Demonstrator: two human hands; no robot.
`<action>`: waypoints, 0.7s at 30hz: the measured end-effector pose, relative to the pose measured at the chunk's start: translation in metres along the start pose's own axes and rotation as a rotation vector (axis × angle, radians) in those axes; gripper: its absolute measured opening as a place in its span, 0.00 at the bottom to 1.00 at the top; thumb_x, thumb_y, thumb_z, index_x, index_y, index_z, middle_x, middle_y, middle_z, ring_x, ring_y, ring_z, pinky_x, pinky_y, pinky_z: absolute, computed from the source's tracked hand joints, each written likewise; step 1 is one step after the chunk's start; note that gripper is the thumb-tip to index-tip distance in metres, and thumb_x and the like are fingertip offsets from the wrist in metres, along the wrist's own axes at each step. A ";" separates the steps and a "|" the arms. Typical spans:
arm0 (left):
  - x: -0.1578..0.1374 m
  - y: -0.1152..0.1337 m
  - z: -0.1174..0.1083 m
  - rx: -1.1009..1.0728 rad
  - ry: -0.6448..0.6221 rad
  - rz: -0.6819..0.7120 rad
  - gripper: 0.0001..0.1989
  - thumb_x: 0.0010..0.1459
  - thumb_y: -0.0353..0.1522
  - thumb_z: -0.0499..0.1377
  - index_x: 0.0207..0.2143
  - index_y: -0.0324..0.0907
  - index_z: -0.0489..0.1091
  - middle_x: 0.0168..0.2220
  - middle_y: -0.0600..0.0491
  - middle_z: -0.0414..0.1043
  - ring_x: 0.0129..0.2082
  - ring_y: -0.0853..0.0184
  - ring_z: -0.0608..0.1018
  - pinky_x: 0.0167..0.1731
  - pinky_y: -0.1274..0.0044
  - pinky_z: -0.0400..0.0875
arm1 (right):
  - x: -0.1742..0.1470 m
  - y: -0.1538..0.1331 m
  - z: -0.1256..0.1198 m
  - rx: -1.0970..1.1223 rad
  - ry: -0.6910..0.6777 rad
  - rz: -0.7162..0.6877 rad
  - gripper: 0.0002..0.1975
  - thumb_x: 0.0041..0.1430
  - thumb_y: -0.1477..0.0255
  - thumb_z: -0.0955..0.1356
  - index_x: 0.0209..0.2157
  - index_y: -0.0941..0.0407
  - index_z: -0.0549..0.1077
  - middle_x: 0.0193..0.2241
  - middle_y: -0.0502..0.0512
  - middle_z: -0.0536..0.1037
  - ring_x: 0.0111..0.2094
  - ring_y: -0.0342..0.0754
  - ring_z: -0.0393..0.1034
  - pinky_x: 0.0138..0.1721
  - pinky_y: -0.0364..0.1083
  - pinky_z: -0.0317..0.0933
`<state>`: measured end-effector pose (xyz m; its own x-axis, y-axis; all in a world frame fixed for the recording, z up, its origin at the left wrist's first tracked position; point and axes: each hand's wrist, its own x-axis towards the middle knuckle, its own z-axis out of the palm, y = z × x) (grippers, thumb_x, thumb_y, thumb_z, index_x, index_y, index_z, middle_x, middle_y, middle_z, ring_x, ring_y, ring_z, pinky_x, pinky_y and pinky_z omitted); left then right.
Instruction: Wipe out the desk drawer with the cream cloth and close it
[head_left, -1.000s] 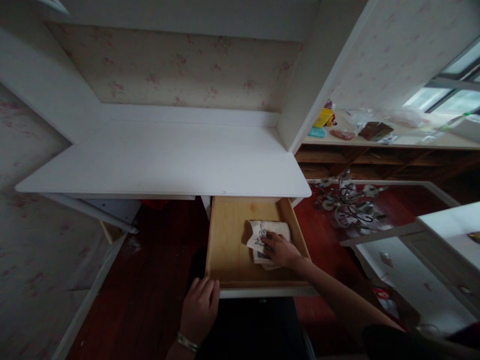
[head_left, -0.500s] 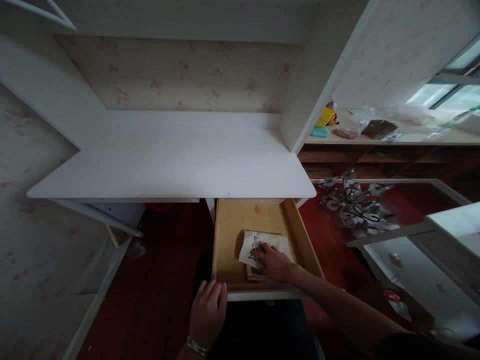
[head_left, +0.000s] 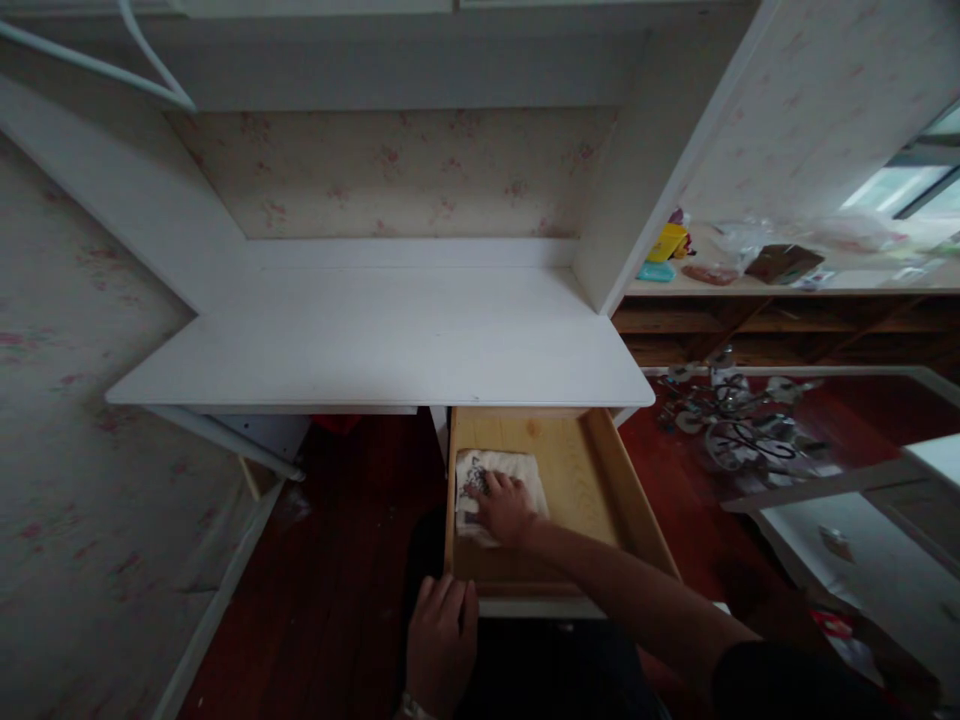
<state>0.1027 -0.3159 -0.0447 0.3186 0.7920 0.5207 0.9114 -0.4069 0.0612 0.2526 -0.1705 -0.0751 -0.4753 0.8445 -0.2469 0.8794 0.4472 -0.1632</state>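
A wooden drawer (head_left: 540, 435) is pulled out from under the white desk's right side. Inside it, at the left, lies a folded pale cloth (head_left: 529, 478) with dark printed marks. My right hand (head_left: 506, 508) rests on the cloth, its fingers bent over it and pressing it against the drawer bottom. My left hand (head_left: 442, 625) is closed over the drawer's front left corner, with its fingers curled onto the edge. Part of the cloth is hidden beneath my right hand.
Above the drawer stretches the white desktop (head_left: 397, 340), with side panels and an upper shelf. A glass-and-metal chandelier (head_left: 739, 420) lies on the red floor at right. Bags and a brown box (head_left: 784, 264) sit on the low shelf unit beneath the window.
My right hand has moved the cloth from the drawer's middle to its left side. My left hand stays at the front corner. The view has shifted slightly.
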 end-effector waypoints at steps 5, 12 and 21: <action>-0.004 0.001 0.006 -0.042 -0.028 -0.063 0.13 0.61 0.24 0.46 0.34 0.42 0.69 0.29 0.53 0.72 0.34 0.66 0.74 0.45 0.67 0.62 | 0.048 0.014 -0.018 0.010 -0.014 0.148 0.27 0.62 0.63 0.59 0.62 0.44 0.51 0.63 0.60 0.50 0.60 0.61 0.45 0.52 0.64 0.44; 0.000 0.001 0.004 -0.081 -0.009 -0.093 0.14 0.61 0.24 0.46 0.33 0.42 0.70 0.29 0.54 0.72 0.32 0.68 0.73 0.46 0.69 0.62 | 0.056 0.057 -0.020 -0.005 -0.076 0.181 0.27 0.62 0.61 0.56 0.62 0.39 0.47 0.66 0.53 0.42 0.63 0.61 0.38 0.51 0.70 0.42; 0.002 -0.001 0.008 -0.192 -0.073 -0.171 0.12 0.61 0.26 0.49 0.28 0.42 0.69 0.24 0.55 0.69 0.29 0.70 0.72 0.43 0.71 0.62 | -0.004 0.151 -0.017 0.003 -0.108 0.307 0.28 0.62 0.61 0.55 0.64 0.42 0.46 0.66 0.53 0.43 0.63 0.65 0.37 0.51 0.71 0.43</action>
<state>0.1042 -0.3098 -0.0503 0.1887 0.8845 0.4266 0.8897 -0.3379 0.3071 0.3876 -0.1014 -0.0822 -0.1880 0.9036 -0.3849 0.9821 0.1754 -0.0680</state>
